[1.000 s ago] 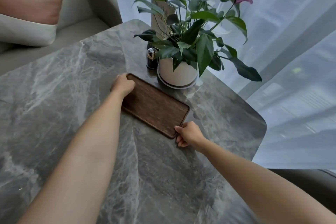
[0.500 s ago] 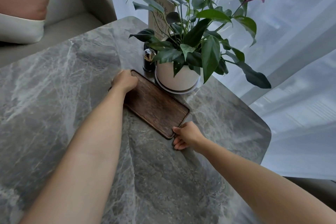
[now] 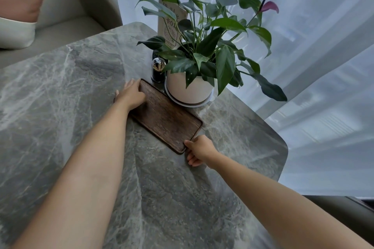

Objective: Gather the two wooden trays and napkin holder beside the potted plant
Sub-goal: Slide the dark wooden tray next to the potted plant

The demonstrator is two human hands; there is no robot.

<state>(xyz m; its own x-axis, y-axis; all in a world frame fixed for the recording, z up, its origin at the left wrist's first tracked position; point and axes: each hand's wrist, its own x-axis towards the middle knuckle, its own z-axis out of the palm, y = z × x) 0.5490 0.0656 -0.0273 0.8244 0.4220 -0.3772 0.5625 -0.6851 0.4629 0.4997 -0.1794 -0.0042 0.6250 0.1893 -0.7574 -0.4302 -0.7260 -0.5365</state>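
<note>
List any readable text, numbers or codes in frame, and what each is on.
"01": on the upright card sign behind the potted plant, preceded by a character too blurred to read.
Top line of large characters on the sign: leaf-covered, unreadable.
QR code below: too small to resolve.
Wooden tray, toothpick holder: no text visible.

The near and left parts of the table [image 3: 60, 107] lie bare, so a hand can pass there freely. On the far side, the potted plant [image 3: 194, 87] stands just beside the wooden tray [image 3: 168, 119], with a small dark toothpick holder [image 3: 158, 73] beside the pot; the leaves overhang this corner.
</note>
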